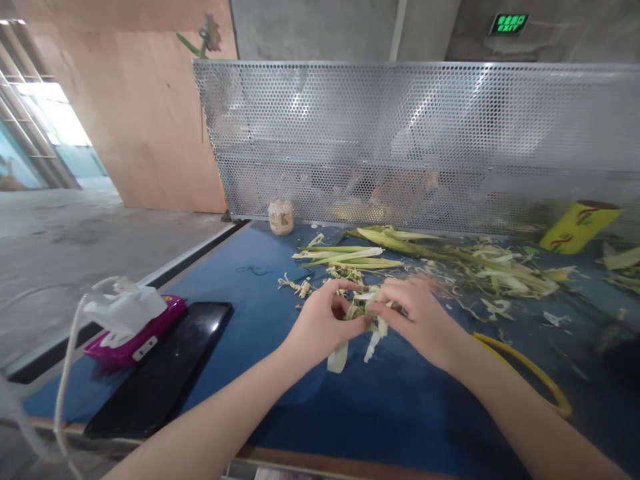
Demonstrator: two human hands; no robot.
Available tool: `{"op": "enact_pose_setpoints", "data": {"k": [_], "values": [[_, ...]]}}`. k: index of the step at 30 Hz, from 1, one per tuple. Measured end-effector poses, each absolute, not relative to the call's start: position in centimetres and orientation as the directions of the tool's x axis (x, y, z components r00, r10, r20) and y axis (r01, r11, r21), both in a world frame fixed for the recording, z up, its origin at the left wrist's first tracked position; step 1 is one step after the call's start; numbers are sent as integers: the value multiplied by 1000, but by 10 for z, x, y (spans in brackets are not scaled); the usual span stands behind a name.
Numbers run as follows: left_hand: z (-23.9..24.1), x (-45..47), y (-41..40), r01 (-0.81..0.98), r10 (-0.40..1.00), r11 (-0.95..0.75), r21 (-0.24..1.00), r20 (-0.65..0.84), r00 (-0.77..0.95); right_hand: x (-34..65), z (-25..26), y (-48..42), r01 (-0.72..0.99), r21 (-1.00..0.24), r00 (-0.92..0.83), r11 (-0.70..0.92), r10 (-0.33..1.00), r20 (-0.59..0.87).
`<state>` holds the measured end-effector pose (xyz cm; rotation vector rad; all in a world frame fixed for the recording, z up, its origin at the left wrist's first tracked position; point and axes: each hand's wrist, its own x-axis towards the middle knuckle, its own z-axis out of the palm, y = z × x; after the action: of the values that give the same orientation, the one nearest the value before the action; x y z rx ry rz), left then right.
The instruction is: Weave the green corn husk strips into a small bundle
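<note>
Husk strips [369, 295] sit between the two hands, bunched at the fingertips above the blue table [400, 413]. The left hand [325, 317] pinches the bunch from its left side, thumb below and bent fingers above. The right hand [415, 317] grips it from the other side, its thumb and fingers closed on the pale ends; its exact hold is partly hidden. One broad pale piece hangs below the left fingers, and a narrower one dangles between the hands. Just beyond the grip, long green and pale leaves [350, 257] lie in a row, with a small knotted piece [303, 288] near the left hand. More dry leaves [505, 267] are heaped to the right, short of a tilted yellow tube [580, 228]. A yellow loop [537, 370] lies beside the right forearm, and a jar [281, 218] stands near the metal screen [350, 133]
</note>
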<state>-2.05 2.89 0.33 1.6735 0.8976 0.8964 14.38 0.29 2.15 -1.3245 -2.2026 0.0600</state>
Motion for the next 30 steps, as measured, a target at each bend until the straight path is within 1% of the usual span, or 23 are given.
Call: {"op": "enact_pose_setpoints", "data": {"k": [2, 3, 7, 9, 11, 14, 16, 19, 22, 26, 28, 30], "values": [[3, -19, 28, 147, 875, -223, 964, 132, 466, 144, 19, 6, 786, -367, -272, 497, 812, 516], [3, -18, 27, 150, 870, -225, 963, 130, 476, 143, 17, 6, 787, -371, -235, 493, 796, 558], [-2, -13, 24, 122, 844, -198, 972, 106, 525, 136, 10, 4, 819, -314, -137, 480, 695, 706], [-3, -11, 23, 102, 839, -171, 980, 90, 537, 133, 7, 2, 819, -325, -86, 474, 659, 747], [-4, -10, 23, 91, 839, -152, 984, 79, 538, 131, 5, 0, 801, -324, -77, 504, 622, 779], [-2, -9, 24, 61, 842, -91, 994, 44, 538, 130, 5, 0, 748, -263, -159, 609, 550, 820], [0, -10, 25, 39, 845, -53, 998, 24, 535, 132, 6, 0, 702, -229, -245, 674, 531, 811], [3, -11, 27, 33, 861, -45, 998, 22, 508, 136, 9, 1, 640, -214, -340, 738, 522, 783], [5, -13, 27, 41, 868, -92, 995, 60, 494, 139, 11, 1, 592, -184, -396, 785, 482, 782], [4, -15, 25, 68, 871, -216, 974, 161, 464, 140, 11, 2, 628, -140, -430, 765, 492, 757], [3, -16, 24, 84, 873, -265, 961, 202, 444, 140, 10, 2, 649, -80, -457, 756, 473, 753], [3, -16, 23, 81, 864, -281, 956, 215, 455, 141, 9, 2, 649, 23, -506, 760, 409, 759]]}}
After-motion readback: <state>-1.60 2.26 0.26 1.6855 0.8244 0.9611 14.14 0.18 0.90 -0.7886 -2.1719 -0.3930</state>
